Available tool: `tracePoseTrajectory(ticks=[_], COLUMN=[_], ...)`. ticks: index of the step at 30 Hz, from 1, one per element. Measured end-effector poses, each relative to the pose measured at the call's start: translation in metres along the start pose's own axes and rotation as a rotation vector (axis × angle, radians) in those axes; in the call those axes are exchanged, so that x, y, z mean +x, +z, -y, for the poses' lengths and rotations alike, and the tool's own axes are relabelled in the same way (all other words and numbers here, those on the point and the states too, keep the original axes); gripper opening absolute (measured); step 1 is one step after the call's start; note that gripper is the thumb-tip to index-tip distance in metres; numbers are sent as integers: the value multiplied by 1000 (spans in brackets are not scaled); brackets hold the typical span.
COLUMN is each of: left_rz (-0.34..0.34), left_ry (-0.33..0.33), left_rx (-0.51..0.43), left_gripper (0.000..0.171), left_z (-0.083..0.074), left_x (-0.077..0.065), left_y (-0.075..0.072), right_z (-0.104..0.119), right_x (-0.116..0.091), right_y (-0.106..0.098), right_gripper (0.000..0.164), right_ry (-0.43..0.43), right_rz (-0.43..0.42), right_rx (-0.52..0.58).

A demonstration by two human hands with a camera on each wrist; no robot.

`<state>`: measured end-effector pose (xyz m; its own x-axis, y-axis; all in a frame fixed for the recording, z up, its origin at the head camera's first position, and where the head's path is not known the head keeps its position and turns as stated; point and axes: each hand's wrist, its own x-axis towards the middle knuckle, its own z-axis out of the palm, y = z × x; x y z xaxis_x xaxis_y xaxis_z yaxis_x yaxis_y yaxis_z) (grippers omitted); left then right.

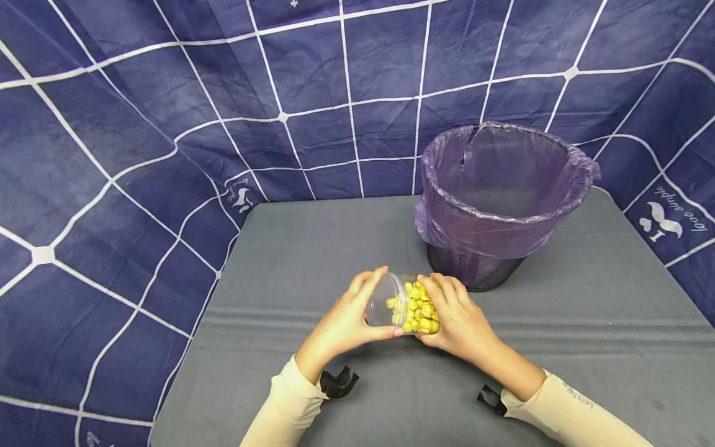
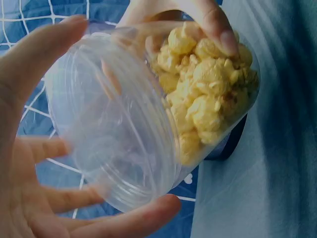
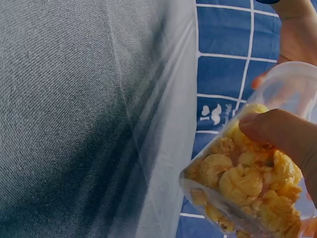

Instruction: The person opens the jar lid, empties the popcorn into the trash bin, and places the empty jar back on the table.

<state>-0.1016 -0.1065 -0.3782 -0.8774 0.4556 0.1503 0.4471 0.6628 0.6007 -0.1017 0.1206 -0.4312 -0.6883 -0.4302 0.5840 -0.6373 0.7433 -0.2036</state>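
A clear plastic jar (image 1: 410, 307) of yellow popcorn (image 2: 203, 94) lies tipped on its side between both hands, above the grey surface. My right hand (image 1: 460, 320) grips the jar's body, its thumb (image 3: 272, 126) across the side in the right wrist view. At the mouth end, my left hand (image 1: 346, 316) holds the clear ridged lid (image 2: 114, 124), thumb on one side and fingers spread round the other. The lid sits at the jar's mouth; whether it is still screwed on, I cannot tell. Most of the popcorn lies toward the base.
Behind the jar to the right stands a dark mesh bin (image 1: 475, 273) lined with a purple plastic bag (image 1: 486, 233). A grey cloth-covered table (image 1: 290, 261) lies beneath the hands. Blue cloth with white grid lines (image 1: 313, 68) hangs at the back and sides.
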Motion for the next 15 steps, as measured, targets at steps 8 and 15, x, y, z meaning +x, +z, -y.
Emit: tracePoseTrajectory(ticks=[8, 15], left_rz=[-111, -185], left_ry=[-169, -226], left_rx=[-155, -129], left_gripper=[82, 87], left_z=[1, 11], left_x=[-1, -3], left_y=[3, -11], right_z=[-2, -7], right_x=[3, 3], right_y=[-1, -5], right_gripper=[98, 99], right_ry=[11, 70], right_rz=[-48, -50], right_rx=[4, 36])
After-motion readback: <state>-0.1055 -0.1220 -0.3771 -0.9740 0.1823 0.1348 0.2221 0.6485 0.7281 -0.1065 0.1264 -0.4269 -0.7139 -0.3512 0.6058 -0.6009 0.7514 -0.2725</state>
